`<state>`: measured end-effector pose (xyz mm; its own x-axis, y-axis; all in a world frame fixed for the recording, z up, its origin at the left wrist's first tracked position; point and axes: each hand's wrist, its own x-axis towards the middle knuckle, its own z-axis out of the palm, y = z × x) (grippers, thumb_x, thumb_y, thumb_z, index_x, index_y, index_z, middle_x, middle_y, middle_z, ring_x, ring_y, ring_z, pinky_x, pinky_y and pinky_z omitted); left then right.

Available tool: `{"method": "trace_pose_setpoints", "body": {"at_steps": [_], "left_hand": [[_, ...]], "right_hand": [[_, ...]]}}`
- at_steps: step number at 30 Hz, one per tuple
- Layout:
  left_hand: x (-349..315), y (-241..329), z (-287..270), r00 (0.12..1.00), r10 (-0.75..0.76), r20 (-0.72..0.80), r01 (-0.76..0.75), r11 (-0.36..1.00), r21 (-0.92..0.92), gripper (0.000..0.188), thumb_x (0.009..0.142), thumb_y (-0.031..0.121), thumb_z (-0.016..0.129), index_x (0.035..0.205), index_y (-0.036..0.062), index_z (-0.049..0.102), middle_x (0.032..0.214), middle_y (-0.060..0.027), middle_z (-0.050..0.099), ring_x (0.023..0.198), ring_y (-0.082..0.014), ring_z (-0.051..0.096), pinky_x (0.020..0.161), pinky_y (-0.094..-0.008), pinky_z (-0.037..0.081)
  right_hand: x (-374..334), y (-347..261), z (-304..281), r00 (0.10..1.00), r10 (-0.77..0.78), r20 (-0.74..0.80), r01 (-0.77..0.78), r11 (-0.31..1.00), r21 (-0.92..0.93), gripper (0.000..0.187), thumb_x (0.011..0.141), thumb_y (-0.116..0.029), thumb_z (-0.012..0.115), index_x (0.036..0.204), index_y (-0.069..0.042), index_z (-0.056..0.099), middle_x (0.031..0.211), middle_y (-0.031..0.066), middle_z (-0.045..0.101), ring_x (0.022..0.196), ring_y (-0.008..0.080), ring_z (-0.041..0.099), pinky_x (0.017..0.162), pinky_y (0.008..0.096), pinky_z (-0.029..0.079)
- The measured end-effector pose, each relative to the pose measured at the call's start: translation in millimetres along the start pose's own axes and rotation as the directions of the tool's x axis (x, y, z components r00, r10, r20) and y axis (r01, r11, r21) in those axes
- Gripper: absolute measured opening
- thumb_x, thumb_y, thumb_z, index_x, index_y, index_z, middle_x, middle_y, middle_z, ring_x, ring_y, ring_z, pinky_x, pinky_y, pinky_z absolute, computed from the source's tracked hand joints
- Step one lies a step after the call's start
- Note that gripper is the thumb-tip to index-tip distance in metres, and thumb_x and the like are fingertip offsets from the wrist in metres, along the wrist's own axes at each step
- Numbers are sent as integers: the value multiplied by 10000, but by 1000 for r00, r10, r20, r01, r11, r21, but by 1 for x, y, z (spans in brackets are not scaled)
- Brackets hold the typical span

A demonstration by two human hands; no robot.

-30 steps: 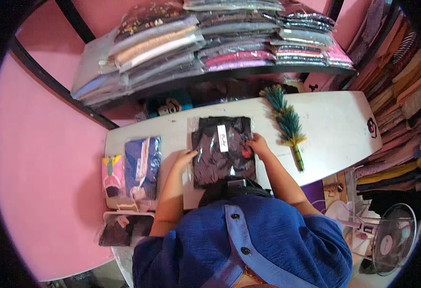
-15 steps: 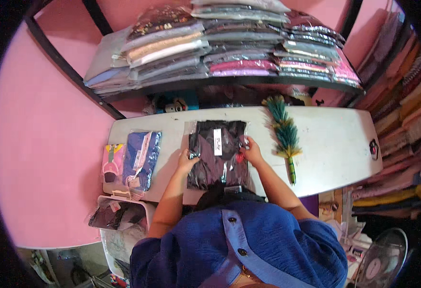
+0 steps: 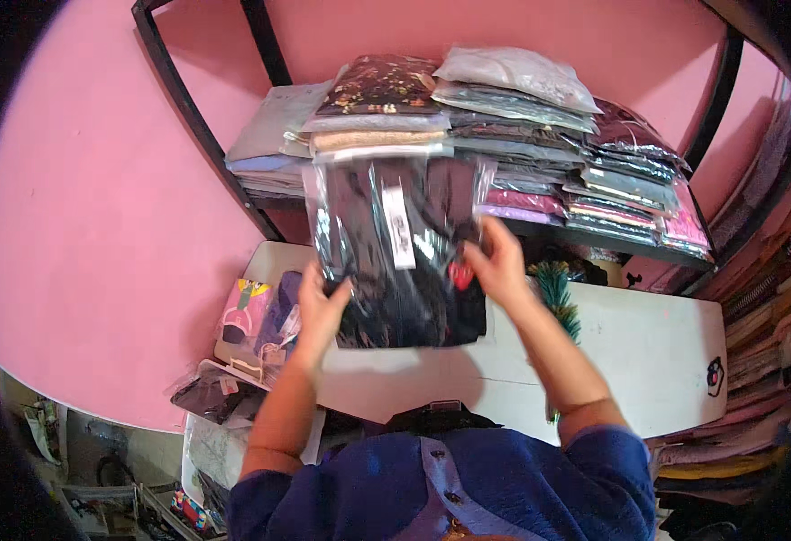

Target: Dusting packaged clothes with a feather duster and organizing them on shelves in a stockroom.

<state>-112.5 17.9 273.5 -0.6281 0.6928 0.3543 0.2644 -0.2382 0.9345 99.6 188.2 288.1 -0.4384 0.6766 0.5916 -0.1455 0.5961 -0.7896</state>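
Note:
A folded black garment in a clear plastic bag (image 3: pixel 373 261) is held up between my two hands, above the white table (image 3: pixel 630 361). It has a white label and a small red heart shape on its front. My left hand (image 3: pixel 321 302) grips the bag's left edge, thumb on the front. At the right edge, my right hand (image 3: pixel 496 263) pinches it beside the heart. The bag's upper part overlaps the stacks on the shelf behind it.
Stacks of bagged folded garments (image 3: pixel 522 122) fill a black-framed shelf (image 3: pixel 206 135). A green feathery duster (image 3: pixel 555 298) lies right of centre. Left are a pink packet (image 3: pixel 247 311), a blue bagged garment (image 3: pixel 280 307) and a white bin (image 3: pixel 199 451). Hanging fabrics (image 3: pixel 774 307) line the right.
Both hands have lifted the bagged black garment off the table and raised it toward the shelf. The view has shifted, and the bag now looks larger.

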Motion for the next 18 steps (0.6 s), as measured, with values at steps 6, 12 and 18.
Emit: {"method": "trace_pose_setpoints", "body": {"at_steps": [6,12,18], "left_hand": [[157,103,-10,978,195,79,-190,979,-72,438,805,-22,615,1214,-7,461,1105,-103,591,987,-171,574,869,-303,456],[318,144,-13,970,201,137,-196,979,-51,397,769,31,673,1117,-49,500,1001,-139,626,859,-191,624,739,-308,504],[414,110,41,890,-14,456,33,999,-33,388,783,121,694,1094,-56,546,965,-160,647,807,-232,643,711,-343,518]], "right_hand": [[186,-56,0,995,-96,-40,89,986,-137,400,798,32,594,1190,2,520,922,61,625,774,102,568,664,250,469],[324,-68,24,987,-102,-125,111,992,65,429,788,31,624,1198,55,499,1030,142,631,895,174,602,739,292,492],[407,9,-22,978,86,-187,-193,702,-685,496,768,-105,667,1213,49,513,1150,217,592,991,338,612,828,383,499]]}}
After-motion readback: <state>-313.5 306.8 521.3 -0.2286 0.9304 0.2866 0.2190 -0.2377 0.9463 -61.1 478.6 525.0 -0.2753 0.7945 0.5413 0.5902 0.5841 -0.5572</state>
